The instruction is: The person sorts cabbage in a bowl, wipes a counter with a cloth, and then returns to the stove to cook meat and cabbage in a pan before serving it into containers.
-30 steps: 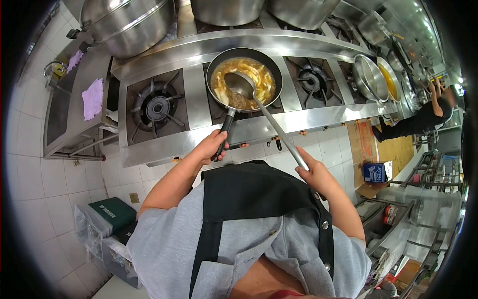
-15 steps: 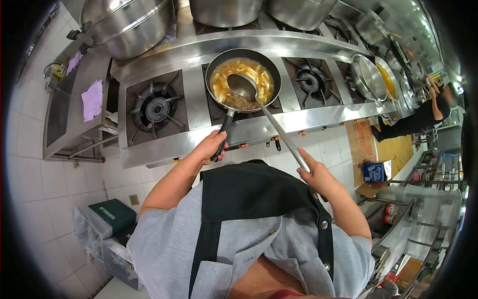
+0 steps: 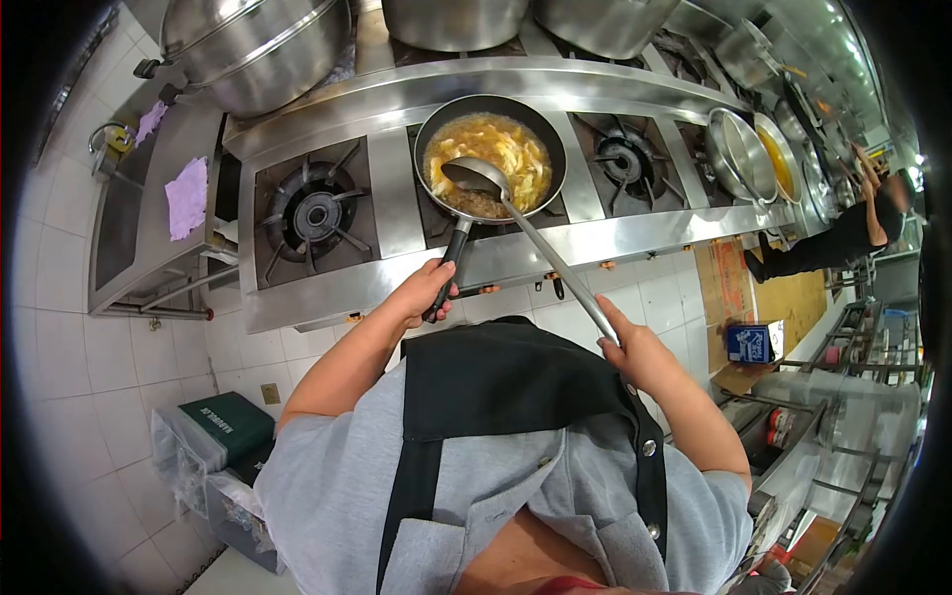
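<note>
A dark frying pan (image 3: 557,149) rests over a burner in the middle of the stove. Inside it lies a brownish, soupy food (image 3: 511,149) with yellow and pale pieces. My left hand (image 3: 428,290) is wrapped round the pan's black handle, near its end. My right hand (image 3: 640,347) grips the long metal handle of a ladle (image 3: 555,258). The ladle's bowl is tilted at the left part of the pan, over or in the food; how deep it dips cannot be told.
Bare burners (image 3: 319,213) flank the pan. Large steel pots (image 3: 456,25) stand along the back. Metal bowls (image 3: 739,154) sit at the right end. A co-worker (image 3: 833,233) in dark clothes stands far right. A purple cloth (image 3: 186,198) lies on the left counter.
The ladle's bowl has shifted a little left and turned within the pan. My left hand keeps its hold on the pan handle.
</note>
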